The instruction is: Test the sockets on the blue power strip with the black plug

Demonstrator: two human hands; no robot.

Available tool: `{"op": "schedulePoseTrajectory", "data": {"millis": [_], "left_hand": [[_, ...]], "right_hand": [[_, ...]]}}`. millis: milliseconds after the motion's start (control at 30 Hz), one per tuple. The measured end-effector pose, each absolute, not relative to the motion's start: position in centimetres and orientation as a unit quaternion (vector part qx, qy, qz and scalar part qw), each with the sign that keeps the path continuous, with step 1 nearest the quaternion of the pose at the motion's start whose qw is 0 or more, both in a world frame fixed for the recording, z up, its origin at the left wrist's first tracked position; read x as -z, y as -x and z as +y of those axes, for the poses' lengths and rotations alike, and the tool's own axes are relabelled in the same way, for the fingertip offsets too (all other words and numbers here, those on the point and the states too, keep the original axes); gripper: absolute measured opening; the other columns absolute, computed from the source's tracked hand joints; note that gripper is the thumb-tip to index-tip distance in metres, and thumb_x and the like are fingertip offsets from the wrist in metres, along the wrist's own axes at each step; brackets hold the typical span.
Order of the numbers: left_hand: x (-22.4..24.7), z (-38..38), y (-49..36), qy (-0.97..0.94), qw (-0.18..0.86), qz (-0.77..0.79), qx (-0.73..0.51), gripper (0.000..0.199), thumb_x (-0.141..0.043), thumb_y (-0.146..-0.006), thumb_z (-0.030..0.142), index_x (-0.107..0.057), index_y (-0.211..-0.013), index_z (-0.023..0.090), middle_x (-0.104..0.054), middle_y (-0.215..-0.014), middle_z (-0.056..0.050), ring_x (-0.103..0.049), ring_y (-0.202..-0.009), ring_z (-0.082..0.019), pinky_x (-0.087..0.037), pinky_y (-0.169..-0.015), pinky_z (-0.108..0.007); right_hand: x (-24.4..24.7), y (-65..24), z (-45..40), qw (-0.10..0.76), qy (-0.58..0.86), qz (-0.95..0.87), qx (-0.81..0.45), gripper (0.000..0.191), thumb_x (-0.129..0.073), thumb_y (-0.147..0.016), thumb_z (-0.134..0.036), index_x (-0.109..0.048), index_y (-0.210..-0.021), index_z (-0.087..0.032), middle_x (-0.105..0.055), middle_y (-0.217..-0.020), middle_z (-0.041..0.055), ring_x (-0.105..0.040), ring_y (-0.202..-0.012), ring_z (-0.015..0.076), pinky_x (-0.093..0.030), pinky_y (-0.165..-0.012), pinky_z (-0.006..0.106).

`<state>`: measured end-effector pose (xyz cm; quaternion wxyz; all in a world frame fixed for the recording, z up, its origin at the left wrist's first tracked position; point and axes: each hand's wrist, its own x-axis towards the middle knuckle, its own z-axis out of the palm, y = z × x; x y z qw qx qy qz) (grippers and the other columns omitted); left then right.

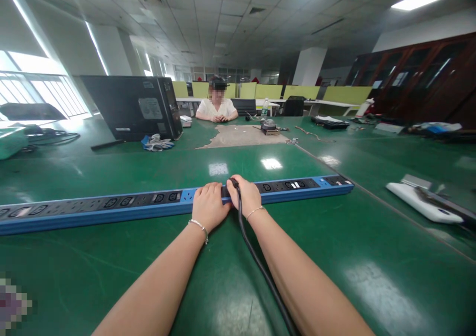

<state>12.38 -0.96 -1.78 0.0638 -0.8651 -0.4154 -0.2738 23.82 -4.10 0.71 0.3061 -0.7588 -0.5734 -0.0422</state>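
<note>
A long blue power strip with black sockets lies across the green table, running from the left edge to right of the middle. My left hand grips the strip near its middle, fingers over the far side. Close beside it, my right hand is closed around the plug of a black power cord, right at the strip's sockets. How deep the plug sits is hidden by my fingers. From the plug the cord runs down toward me between my forearms.
A black computer case stands at the back left, with work gloves before it. Across the table sits a person. A white device lies at the right. A bottle stands at the back.
</note>
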Motion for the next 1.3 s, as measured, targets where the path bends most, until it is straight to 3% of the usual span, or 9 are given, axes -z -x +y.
{"op": "schedulePoseTrajectory", "data": {"millis": [133,300,500,600,767,967,1133,1300], "left_hand": [[1.4,-1.2,-12.4,0.868,0.063,-0.412,0.271,0.033,-0.035,-0.086,0.026,-0.056,-0.109,0.015,-0.062,-0.114,-0.01,-0.053,-0.109,-0.023,-0.036,-0.092,-0.037],[1.4,-1.2,-12.4,0.862,0.059,-0.419,0.279,0.041,-0.028,-0.09,0.028,-0.049,-0.12,0.013,-0.062,-0.115,-0.012,-0.053,-0.11,-0.023,-0.036,-0.092,-0.037],[1.2,-1.3,-12.3,0.88,0.044,-0.375,0.289,0.047,-0.034,-0.088,0.026,-0.033,-0.135,0.027,-0.057,-0.124,-0.003,-0.055,-0.108,-0.018,-0.039,-0.089,-0.033],[1.1,-1.3,-12.2,0.892,0.036,-0.348,0.285,0.049,-0.042,-0.084,0.025,-0.036,-0.133,0.031,-0.057,-0.124,0.0,-0.054,-0.11,-0.016,-0.038,-0.091,-0.031],[1.3,-1.0,-12.1,0.896,0.024,-0.347,0.277,0.052,-0.047,-0.081,0.023,-0.038,-0.131,0.03,-0.058,-0.125,0.0,-0.053,-0.111,-0.015,-0.037,-0.094,-0.03],[1.1,-0.9,-12.5,0.889,0.008,-0.369,0.271,0.042,-0.045,-0.085,0.031,-0.044,-0.127,0.033,-0.061,-0.121,0.001,-0.056,-0.109,-0.015,-0.039,-0.093,-0.031],[0.7,-1.0,-13.2,0.872,0.008,-0.409,0.268,0.035,-0.043,-0.087,0.031,-0.051,-0.12,0.032,-0.064,-0.114,0.0,-0.06,-0.101,-0.017,-0.041,-0.09,-0.033],[0.5,-1.1,-13.3,0.878,0.004,-0.397,0.266,0.033,-0.044,-0.086,0.029,-0.053,-0.118,0.029,-0.066,-0.111,-0.001,-0.061,-0.1,-0.018,-0.041,-0.09,-0.033]], "right_hand": [[-0.8,-22.4,-4.2,0.259,0.77,-0.574,0.106,0.03,-0.036,-0.089,-0.038,-0.06,-0.098,-0.022,-0.07,-0.084,0.0083,-0.059,-0.097,0.022,-0.031,-0.093,0.038],[-0.4,-21.7,-4.6,0.245,0.773,-0.572,0.124,0.032,-0.031,-0.09,-0.036,-0.058,-0.097,-0.021,-0.07,-0.081,0.0087,-0.061,-0.091,0.023,-0.027,-0.095,0.042],[1.0,-23.3,-5.7,0.271,0.723,-0.628,0.097,0.037,-0.037,-0.088,-0.031,-0.049,-0.121,-0.018,-0.065,-0.109,0.0101,-0.051,-0.114,0.0212,-0.028,-0.099,0.038],[1.4,-24.4,-6.1,0.272,0.699,-0.659,0.06,0.047,-0.042,-0.084,-0.026,-0.042,-0.129,-0.014,-0.055,-0.125,0.0111,-0.044,-0.121,0.0193,-0.026,-0.104,0.035],[1.1,-25.2,-6.7,0.25,0.679,-0.69,0.019,0.054,-0.041,-0.082,-0.026,-0.037,-0.134,-0.009,-0.05,-0.131,0.0123,-0.038,-0.126,0.0211,-0.025,-0.106,0.037],[1.7,-26.0,-8.1,0.253,0.655,-0.711,0.026,0.056,-0.036,-0.084,-0.028,-0.032,-0.138,-0.014,-0.038,-0.141,0.0051,-0.028,-0.131,0.0194,-0.018,-0.109,0.038],[2.3,-26.4,-8.1,0.253,0.65,-0.715,0.042,0.069,-0.045,-0.069,-0.015,-0.033,-0.137,-0.013,-0.039,-0.141,0.0064,-0.027,-0.131,0.0185,-0.017,-0.109,0.037],[2.4,-26.6,-7.9,0.258,0.647,-0.716,0.049,0.07,-0.044,-0.066,-0.011,-0.036,-0.135,-0.014,-0.042,-0.139,0.0049,-0.03,-0.13,0.0173,-0.02,-0.108,0.036]]}}
